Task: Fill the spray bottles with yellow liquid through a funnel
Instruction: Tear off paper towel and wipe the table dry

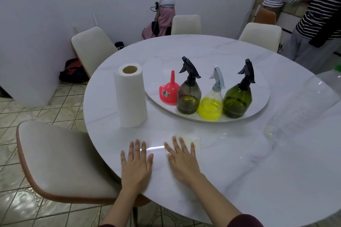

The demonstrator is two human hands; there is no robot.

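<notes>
Three spray bottles stand in a row on the raised turntable [258, 105]: a smoky brown one [188, 96], a clear one [211, 106] holding yellow liquid, and a dark green one [238, 97]. All three have their trigger heads on. A red funnel [169, 92] rests mouth-down left of them. My left hand [136, 162] lies flat on the table [239, 171] near its front edge, fingers spread. My right hand [181, 160] lies flat beside it, its fingers pressing a yellow-stained paper towel [191, 140].
A paper towel roll [130, 96] stands upright left of the turntable. A large clear plastic bottle [302, 105] lies on the right of the table. Cream chairs [60, 160] ring the table. Two people in striped tops [321, 5] stand at the back right.
</notes>
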